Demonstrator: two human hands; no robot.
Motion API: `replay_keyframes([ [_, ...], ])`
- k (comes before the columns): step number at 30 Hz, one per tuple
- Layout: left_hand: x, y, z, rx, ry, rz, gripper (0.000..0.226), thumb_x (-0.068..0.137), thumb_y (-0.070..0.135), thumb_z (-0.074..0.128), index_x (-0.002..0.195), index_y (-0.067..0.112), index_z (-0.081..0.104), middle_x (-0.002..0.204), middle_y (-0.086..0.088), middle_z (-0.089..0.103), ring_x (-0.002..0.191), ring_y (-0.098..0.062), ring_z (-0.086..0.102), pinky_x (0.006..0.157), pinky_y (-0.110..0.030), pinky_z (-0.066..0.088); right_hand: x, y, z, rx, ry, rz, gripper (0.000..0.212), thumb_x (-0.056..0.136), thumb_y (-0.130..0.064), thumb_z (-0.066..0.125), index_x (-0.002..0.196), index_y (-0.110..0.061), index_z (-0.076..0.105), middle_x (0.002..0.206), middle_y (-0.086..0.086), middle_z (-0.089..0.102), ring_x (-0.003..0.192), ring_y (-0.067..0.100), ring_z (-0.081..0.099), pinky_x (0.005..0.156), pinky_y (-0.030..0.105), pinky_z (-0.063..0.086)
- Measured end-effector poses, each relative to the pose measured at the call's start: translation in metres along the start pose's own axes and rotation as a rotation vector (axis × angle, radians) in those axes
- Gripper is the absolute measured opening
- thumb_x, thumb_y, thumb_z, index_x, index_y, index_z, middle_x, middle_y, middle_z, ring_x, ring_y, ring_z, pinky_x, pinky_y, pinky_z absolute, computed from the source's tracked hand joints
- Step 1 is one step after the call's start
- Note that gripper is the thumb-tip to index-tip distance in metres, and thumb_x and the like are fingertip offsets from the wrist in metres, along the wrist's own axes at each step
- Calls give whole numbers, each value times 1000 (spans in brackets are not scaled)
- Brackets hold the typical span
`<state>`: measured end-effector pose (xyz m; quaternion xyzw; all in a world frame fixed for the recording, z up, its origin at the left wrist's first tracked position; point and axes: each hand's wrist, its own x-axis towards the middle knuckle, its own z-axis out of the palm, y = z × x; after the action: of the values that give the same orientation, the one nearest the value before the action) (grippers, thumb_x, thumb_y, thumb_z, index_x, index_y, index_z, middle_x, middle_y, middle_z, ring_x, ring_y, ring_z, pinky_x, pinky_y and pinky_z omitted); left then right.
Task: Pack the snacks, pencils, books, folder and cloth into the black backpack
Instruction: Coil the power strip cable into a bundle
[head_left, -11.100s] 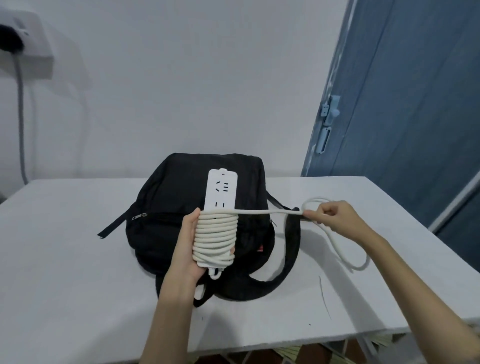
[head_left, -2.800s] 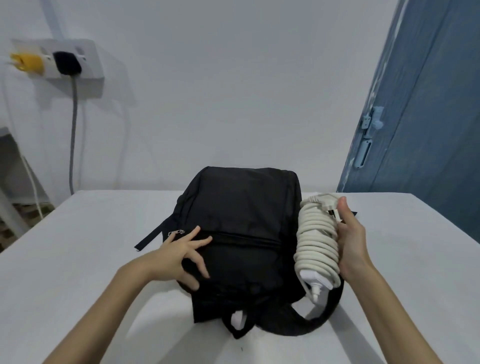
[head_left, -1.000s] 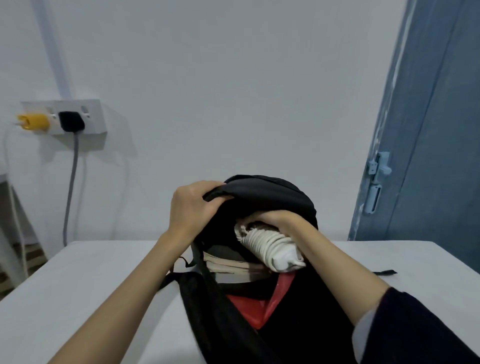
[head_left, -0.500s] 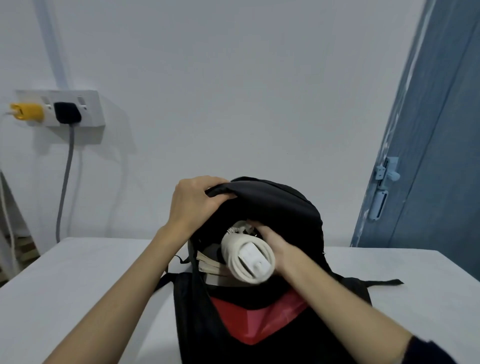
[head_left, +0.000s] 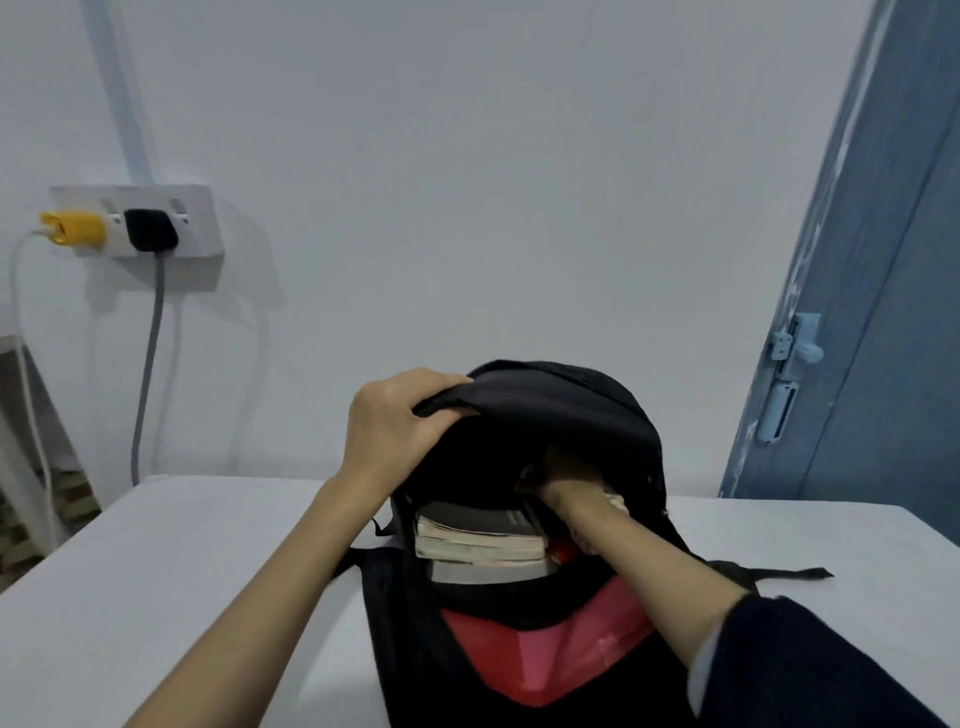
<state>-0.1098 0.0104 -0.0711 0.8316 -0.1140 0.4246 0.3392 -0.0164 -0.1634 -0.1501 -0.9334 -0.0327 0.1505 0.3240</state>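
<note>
Backpack (head_left: 571, 415) of soft black fabric: our left hand (head_left: 395, 426) clutches its flap; our right hand (head_left: 566, 483), grip hidden, reaches beside stacked books (head_left: 478, 540).

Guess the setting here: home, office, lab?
Probably a plain room in a home or dorm, not a lab: a bare white wall with a surface-mounted socket strip, a blue door with a latch, and a white table holding a black backpack of books.
</note>
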Motion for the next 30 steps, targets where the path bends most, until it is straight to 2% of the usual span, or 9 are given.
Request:
replay_keyframes([
  [4, -10, -6, 10, -22, -18, -80, 19, 74, 34, 71, 91, 26, 74, 87, 19, 69, 85, 1, 63, 79, -21, 50, -14, 8, -21, 500, -246, 254, 46, 92, -46, 51, 60, -13, 47, 58, 4, 47, 48, 14, 44, 55, 19, 46],
  [7, -12, -8, 18, -30, -12, -181, 16, 75, 26, 76, 91, 26, 75, 87, 19, 68, 85, 1, 62, 83, -26, 51, -18, 14, -32, 237, -236, 103, 41, 96, -46, 39, 99, -10, 59, 99, 6, 60, 83, 17, 57, 91, 27, 45],
  [9, -16, -5, 22, -4, -21, -182, 17, 76, 27, 74, 93, 26, 74, 87, 20, 66, 85, 2, 60, 83, -27, 51, -27, 27, -26, 134, -248, -24, 29, 95, -42, 45, 96, -17, 59, 102, 9, 61, 85, 19, 59, 76, 26, 50],
  [12, -23, -2, 21, 11, -25, -195, 16, 77, 27, 74, 93, 28, 74, 87, 20, 65, 86, -2, 60, 83, -27, 51, -42, 51, -24, -37, -46, -281, 32, 84, -42, 65, 64, -22, 51, 64, -11, 61, 64, 6, 58, 67, 29, 48],
  [15, -30, 1, 18, -64, -45, -229, 20, 72, 25, 78, 83, 39, 69, 89, 21, 64, 88, -5, 61, 82, -18, 47, -59, 84, -31, 120, 61, -364, 19, 82, -19, 70, 99, -14, 62, 87, -8, 67, 83, 9, 63, 79, 27, 50],
  [18, -41, 1, 19, -108, -113, -291, 43, 59, 36, 84, 94, 38, 59, 114, 10, 48, 104, -11, 50, 89, -14, 39, -76, 110, -44, 530, 167, -332, 30, 83, 16, 45, 93, -2, 67, 89, 7, 69, 75, 11, 68, 74, 17, 53],
  [22, -68, 5, 16, -201, -347, -524, 120, 40, 46, 83, 140, 30, 19, 128, 6, 39, 121, -16, 43, 103, -33, 37, -70, 140, -50, 761, 422, -136, 38, 78, 20, 38, 67, -7, 63, 69, 13, 66, 60, 18, 62, 55, 24, 52],
  [26, -123, 21, 24, 212, -480, -288, 114, 45, 44, 88, 140, 27, 27, 134, 7, 45, 120, -15, 45, 100, -34, 34, -70, 151, -41, 553, 255, -95, 25, 84, 10, 45, 94, -9, 58, 90, 9, 61, 81, 23, 57, 71, 33, 47],
  [30, -187, 28, 44, 567, -438, 161, 84, 44, 64, 78, 110, 21, 47, 119, 2, 59, 116, -19, 43, 93, -36, 30, -75, 166, -39, 553, 74, -170, 26, 89, 5, 49, 75, -13, 61, 73, 0, 60, 73, 16, 55, 58, 22, 43],
])
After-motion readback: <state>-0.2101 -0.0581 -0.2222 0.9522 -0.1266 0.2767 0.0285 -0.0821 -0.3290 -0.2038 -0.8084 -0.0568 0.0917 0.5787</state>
